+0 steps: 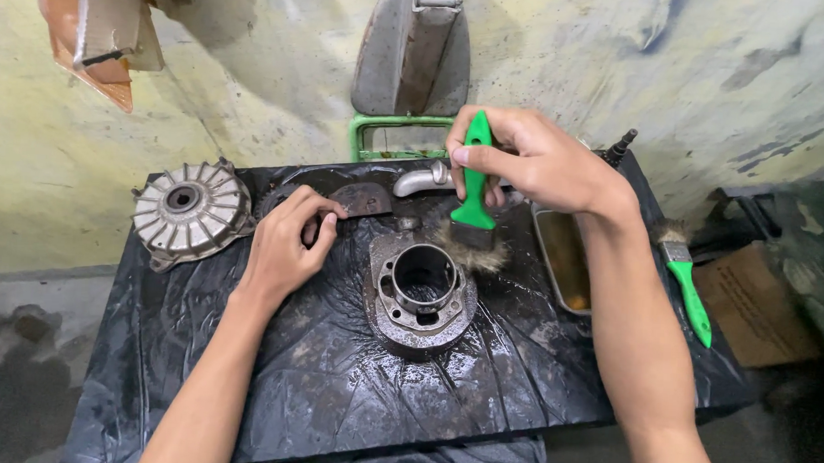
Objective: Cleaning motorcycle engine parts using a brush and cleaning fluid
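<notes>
Gripping one of two green-handled bristle brushes [475,193], right hand [533,158] fingers closed — left hand [284,245] loosely curled, touching a dark metal piece [358,200] beside the grey metal cylinder [419,291].

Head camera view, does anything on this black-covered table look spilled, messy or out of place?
Yes. The black plastic sheet looks wet and streaked around the metal cylinder, like liquid spread there. A second green-handled brush lies at the table's right edge, near the rim. The right hand holds a green brush on the cylinder.
</notes>
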